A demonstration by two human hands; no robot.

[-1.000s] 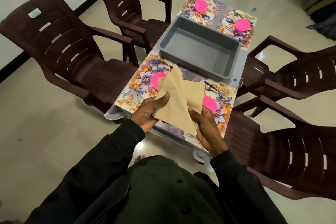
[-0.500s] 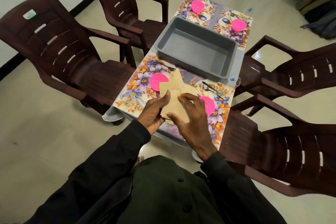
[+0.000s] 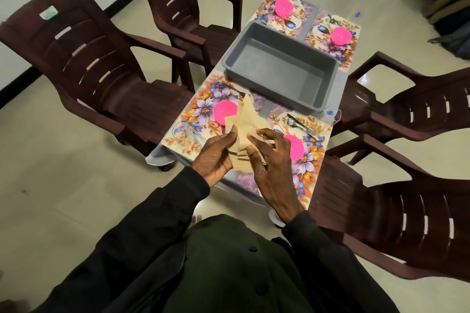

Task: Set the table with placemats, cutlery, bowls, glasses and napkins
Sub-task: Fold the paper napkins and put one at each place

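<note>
Napkins (image 3: 245,126): tan, thin, folded, fanned in overlapping layers. Left hand (image 3: 216,157) grips the stack's near edge; right hand (image 3: 270,160) pinches one layer.

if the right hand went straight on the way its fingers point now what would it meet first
The tan napkins that the left hand grips: the right hand points up-left at them and seems to touch them. Beyond lies a pink bowl, though depth is unclear.
</note>
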